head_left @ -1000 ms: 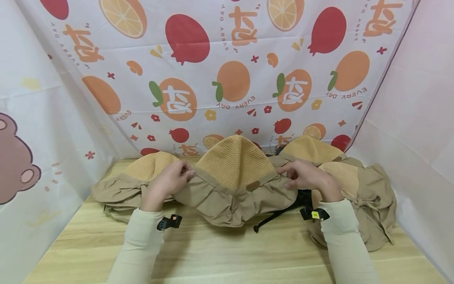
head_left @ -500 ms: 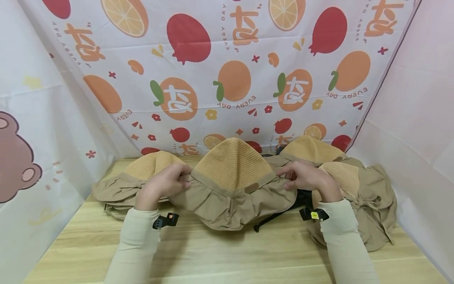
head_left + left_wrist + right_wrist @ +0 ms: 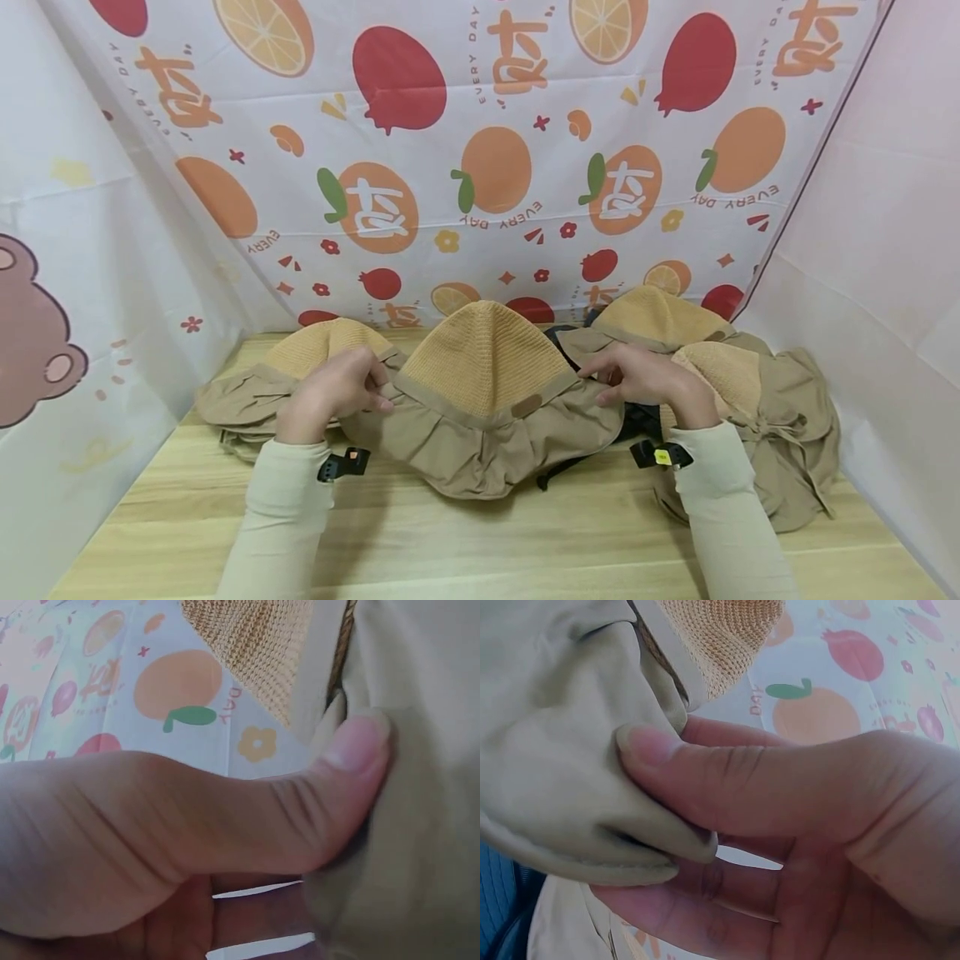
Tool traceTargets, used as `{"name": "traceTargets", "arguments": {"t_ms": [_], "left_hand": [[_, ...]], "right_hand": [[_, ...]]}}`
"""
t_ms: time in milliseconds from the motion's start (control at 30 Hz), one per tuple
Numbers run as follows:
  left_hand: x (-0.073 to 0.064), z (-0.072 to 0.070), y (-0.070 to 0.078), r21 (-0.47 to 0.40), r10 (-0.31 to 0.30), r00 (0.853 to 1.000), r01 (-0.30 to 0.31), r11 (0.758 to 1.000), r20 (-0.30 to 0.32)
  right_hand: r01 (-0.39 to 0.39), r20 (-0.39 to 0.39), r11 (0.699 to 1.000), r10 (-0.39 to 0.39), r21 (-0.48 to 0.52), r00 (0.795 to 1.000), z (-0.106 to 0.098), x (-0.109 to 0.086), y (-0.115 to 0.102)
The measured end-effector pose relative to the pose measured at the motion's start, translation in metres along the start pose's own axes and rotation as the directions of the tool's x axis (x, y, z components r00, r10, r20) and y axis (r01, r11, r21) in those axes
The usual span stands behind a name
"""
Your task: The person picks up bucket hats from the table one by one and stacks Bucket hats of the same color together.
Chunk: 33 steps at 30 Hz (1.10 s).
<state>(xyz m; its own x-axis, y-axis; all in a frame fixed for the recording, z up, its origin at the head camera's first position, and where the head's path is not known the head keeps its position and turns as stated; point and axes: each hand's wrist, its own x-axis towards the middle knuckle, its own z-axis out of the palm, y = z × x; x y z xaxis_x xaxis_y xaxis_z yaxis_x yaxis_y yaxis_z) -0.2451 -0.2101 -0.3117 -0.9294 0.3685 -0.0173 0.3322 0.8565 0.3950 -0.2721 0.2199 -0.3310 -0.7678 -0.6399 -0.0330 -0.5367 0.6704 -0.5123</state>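
Observation:
Between my two hands a sun hat (image 3: 487, 367) with a woven straw crown and a khaki ruffled cloth brim is held by its sides, its crown pointing up and a small brown tag on the band. My left hand (image 3: 336, 393) pinches the left side of the brim, the thumb pressing the cloth in the left wrist view. On the opposite side my right hand (image 3: 641, 379) pinches the brim between thumb and fingers; in the right wrist view the khaki brim (image 3: 562, 735) folds over the fingers. The fingertips behind the cloth are hidden.
Another straw-and-khaki hat (image 3: 258, 387) lies at the left, partly behind my left hand. At the right are a hat at the back (image 3: 660, 317) and a hat with a tied bow (image 3: 787, 433). Dark cloth with a black cord (image 3: 551, 475) shows beneath. A fruit-print curtain (image 3: 495, 100) hangs behind the wooden table (image 3: 465, 558).
The held hat has moved slightly left and down, toward me. My left hand has shifted left and down with it; the right hand has barely moved.

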Motion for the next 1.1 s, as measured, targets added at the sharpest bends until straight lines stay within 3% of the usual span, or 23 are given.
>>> {"name": "traceTargets", "arguments": {"t_ms": [367,567,733,933,1100], "left_hand": [[-0.006,-0.009,-0.011,-0.017,0.070,0.994,-0.068,0.998,0.079],[-0.018,-0.019,-0.029,-0.010,0.102,0.994,-0.102,0.995,0.044],[-0.026,-0.030,-0.044,0.007,0.087,0.996,-0.088,0.996,0.031],[-0.034,-0.046,-0.063,0.085,0.087,0.996,-0.089,0.992,0.019],[-0.037,-0.065,-0.082,0.150,0.043,0.999,-0.044,0.988,0.010]], "right_hand": [[0.015,-0.009,0.996,-0.016,-0.092,1.000,0.004,0.004,-0.011],[0.048,-0.054,0.996,-0.052,-0.070,0.997,0.012,0.014,-0.019],[0.065,-0.122,0.995,-0.073,-0.069,0.990,0.018,0.029,-0.031],[0.101,-0.127,0.993,-0.108,-0.059,0.986,0.017,0.051,-0.046],[0.146,-0.129,0.987,-0.154,-0.065,0.980,0.017,0.073,-0.061]]}}
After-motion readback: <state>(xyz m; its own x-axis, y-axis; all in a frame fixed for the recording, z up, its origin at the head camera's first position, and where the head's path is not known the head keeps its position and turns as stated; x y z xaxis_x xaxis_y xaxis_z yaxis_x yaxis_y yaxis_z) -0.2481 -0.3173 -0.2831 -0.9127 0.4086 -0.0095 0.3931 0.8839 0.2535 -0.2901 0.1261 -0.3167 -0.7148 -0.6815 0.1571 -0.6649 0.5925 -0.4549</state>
